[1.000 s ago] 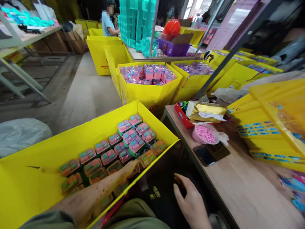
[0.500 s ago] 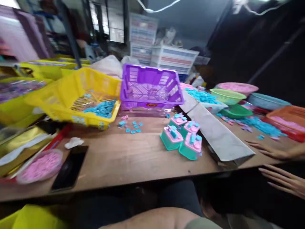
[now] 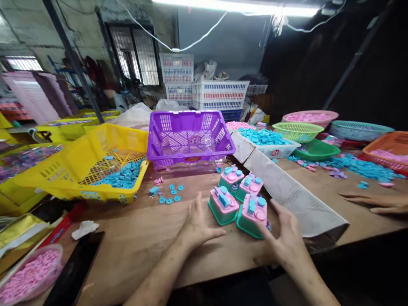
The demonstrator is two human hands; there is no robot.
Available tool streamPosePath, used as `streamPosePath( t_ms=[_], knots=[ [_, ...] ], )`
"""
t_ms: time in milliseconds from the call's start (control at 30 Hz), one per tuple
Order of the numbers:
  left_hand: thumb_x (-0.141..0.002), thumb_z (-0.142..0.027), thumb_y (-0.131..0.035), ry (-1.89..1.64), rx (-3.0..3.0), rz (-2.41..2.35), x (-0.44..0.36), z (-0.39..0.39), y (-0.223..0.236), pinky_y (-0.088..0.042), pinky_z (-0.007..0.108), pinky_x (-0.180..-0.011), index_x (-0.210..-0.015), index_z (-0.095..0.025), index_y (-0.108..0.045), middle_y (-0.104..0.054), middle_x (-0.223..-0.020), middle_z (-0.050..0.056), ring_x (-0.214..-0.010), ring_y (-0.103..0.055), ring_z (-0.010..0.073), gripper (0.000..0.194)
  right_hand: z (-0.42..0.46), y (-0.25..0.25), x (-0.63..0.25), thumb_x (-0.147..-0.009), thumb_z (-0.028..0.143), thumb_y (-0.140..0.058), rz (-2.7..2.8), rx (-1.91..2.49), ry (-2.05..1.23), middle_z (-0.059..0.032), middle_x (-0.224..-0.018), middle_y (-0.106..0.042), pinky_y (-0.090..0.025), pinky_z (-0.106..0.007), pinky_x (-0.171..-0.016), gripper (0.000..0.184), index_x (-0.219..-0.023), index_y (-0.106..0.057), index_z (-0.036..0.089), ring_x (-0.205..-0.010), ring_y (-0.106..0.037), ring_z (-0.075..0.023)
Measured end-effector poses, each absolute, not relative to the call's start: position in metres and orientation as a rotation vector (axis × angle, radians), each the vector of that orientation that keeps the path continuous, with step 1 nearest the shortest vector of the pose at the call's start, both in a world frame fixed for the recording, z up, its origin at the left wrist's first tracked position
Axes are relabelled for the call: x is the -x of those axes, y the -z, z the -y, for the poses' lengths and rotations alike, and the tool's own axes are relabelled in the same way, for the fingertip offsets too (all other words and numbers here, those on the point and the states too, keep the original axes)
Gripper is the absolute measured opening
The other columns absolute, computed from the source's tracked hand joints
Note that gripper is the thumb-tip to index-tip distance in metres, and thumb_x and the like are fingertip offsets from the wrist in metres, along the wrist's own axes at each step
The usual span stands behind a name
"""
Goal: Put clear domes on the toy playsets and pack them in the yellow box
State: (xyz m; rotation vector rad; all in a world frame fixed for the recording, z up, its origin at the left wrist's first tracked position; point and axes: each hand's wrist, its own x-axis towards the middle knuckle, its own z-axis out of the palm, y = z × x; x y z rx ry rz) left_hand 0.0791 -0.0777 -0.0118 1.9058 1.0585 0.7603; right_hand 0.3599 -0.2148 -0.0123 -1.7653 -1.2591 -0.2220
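Note:
Several small toy boxes stand together on the table, teal below with pink tops that carry blue and purple pieces. My left hand (image 3: 198,225) is just left of the front left toy box (image 3: 224,207), fingers spread, thumb pointing right. At the right side of the front right toy box (image 3: 253,214) is my right hand (image 3: 284,236), thumb and fingers apart. Its thumb overlaps that box's edge; whether it touches I cannot tell. Behind these are a back left toy box (image 3: 231,176) and a back right toy box (image 3: 249,185). Neither hand holds anything.
Small blue discs (image 3: 174,192) lie left of the boxes. Behind stand a purple crate (image 3: 191,159) and a yellow basket (image 3: 105,193) with blue parts. A white board (image 3: 293,191) slants along the right. Beyond it are a co-worker's hand (image 3: 376,202) and loose blue parts (image 3: 366,165).
Both my hands have come up over the table, one on each side of the toy boxes. The view has tilted up. The toy boxes appear to stand as before.

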Motion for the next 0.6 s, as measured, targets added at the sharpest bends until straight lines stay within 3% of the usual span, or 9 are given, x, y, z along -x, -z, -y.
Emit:
streamPosePath(
  t_ms=[33,100,200,267,367,400,500,533,600],
  knots=[
    [-0.050,-0.038,-0.109,-0.767,-1.869,-1.022,-0.104,0.067,0.007,-0.033,0.068,-0.138,-0.173,-0.016,-0.029,-0.041,-0.177,0.028,-0.168,-0.037,0.0506,0.148,0.217,0.025,-0.364,-0.102,0.070,-0.066,1.356,1.755,0.122,-0.0192,-0.150,-0.064,-0.055,-0.070,-0.121,0.070,-0.156,-0.064,0.026,-0.143,-0.064,-0.0443],
    [-0.056,-0.030,-0.104,-0.808,-1.828,-0.933,-0.133,0.054,-0.001,-0.038,0.064,-0.136,-0.165,-0.016,-0.040,-0.054,-0.167,0.026,-0.161,-0.048,0.0469,0.128,0.223,0.043,-0.365,-0.105,0.062,-0.066,1.487,1.728,-0.032,-0.0158,-0.160,-0.058,-0.062,-0.059,-0.118,0.063,-0.160,-0.060,0.032,-0.148,-0.064,-0.0393],
    [-0.062,-0.026,-0.098,-0.856,-1.844,-0.823,-0.116,0.049,0.003,-0.046,0.061,-0.131,-0.155,-0.019,-0.051,-0.065,-0.156,0.019,-0.149,-0.061,0.0416,0.105,0.231,0.047,-0.359,-0.108,0.052,-0.065,1.580,1.694,-0.183,-0.0130,-0.174,-0.047,-0.064,-0.051,-0.117,0.060,-0.165,-0.055,0.036,-0.156,-0.058,-0.0353],
    [-0.059,-0.029,-0.100,-0.830,-1.884,-0.823,-0.075,0.050,0.019,-0.040,0.063,-0.135,-0.161,-0.021,-0.047,-0.060,-0.164,0.020,-0.155,-0.056,0.0440,0.116,0.232,0.033,-0.350,-0.109,0.044,-0.063,1.660,1.661,-0.303,-0.0124,-0.177,-0.045,-0.059,-0.051,-0.123,0.059,-0.167,-0.054,0.036,-0.160,-0.055,-0.0334],
    [-0.063,-0.050,-0.101,-0.808,-1.899,-0.887,-0.009,0.049,0.053,-0.031,0.070,-0.139,-0.169,-0.021,-0.040,-0.052,-0.172,0.023,-0.162,-0.047,0.0488,0.126,0.221,-0.013,-0.332,-0.102,0.028,-0.069,1.827,1.632,-0.443,-0.0125,-0.174,-0.053,-0.048,-0.053,-0.133,0.069,-0.169,-0.054,0.033,-0.160,-0.055,-0.0324],
    [-0.063,-0.054,-0.100,-0.833,-1.893,-0.914,0.007,0.049,0.062,-0.031,0.072,-0.138,-0.170,-0.021,-0.039,-0.054,-0.171,0.023,-0.162,-0.048,0.0502,0.127,0.213,-0.033,-0.326,-0.097,0.022,-0.072,1.895,1.635,-0.463,-0.0130,-0.168,-0.060,-0.048,-0.054,-0.133,0.070,-0.165,-0.059,0.030,-0.156,-0.059,-0.0330],
    [-0.065,-0.065,-0.097,-0.964,-1.876,-0.953,0.030,0.048,0.080,-0.033,0.073,-0.138,-0.169,-0.025,-0.042,-0.059,-0.167,0.019,-0.160,-0.050,0.0508,0.125,0.171,-0.098,-0.303,-0.097,0.015,-0.074,1.980,1.781,-0.366,-0.0145,-0.131,-0.082,-0.062,-0.052,-0.115,0.035,-0.131,-0.081,0.019,-0.126,-0.078,-0.0354],
    [-0.065,-0.069,-0.096,-1.005,-1.870,-0.956,0.031,0.049,0.082,-0.035,0.072,-0.138,-0.169,-0.026,-0.042,-0.060,-0.166,0.018,-0.159,-0.052,0.0506,0.124,0.151,-0.118,-0.295,-0.098,0.015,-0.075,1.960,1.813,-0.325,-0.0140,-0.123,-0.084,-0.064,-0.051,-0.112,0.031,-0.129,-0.082,0.017,-0.120,-0.080,-0.0348],
    [-0.065,-0.076,-0.095,-1.063,-1.870,-0.964,0.028,0.050,0.081,-0.040,0.071,-0.136,-0.168,-0.027,-0.043,-0.062,-0.163,0.017,-0.155,-0.056,0.0506,0.126,0.105,-0.151,-0.279,-0.101,0.017,-0.078,1.927,1.833,-0.236,-0.0131,-0.137,-0.079,-0.057,-0.044,-0.121,0.044,-0.145,-0.074,0.017,-0.133,-0.075,-0.0302]
  ],
)
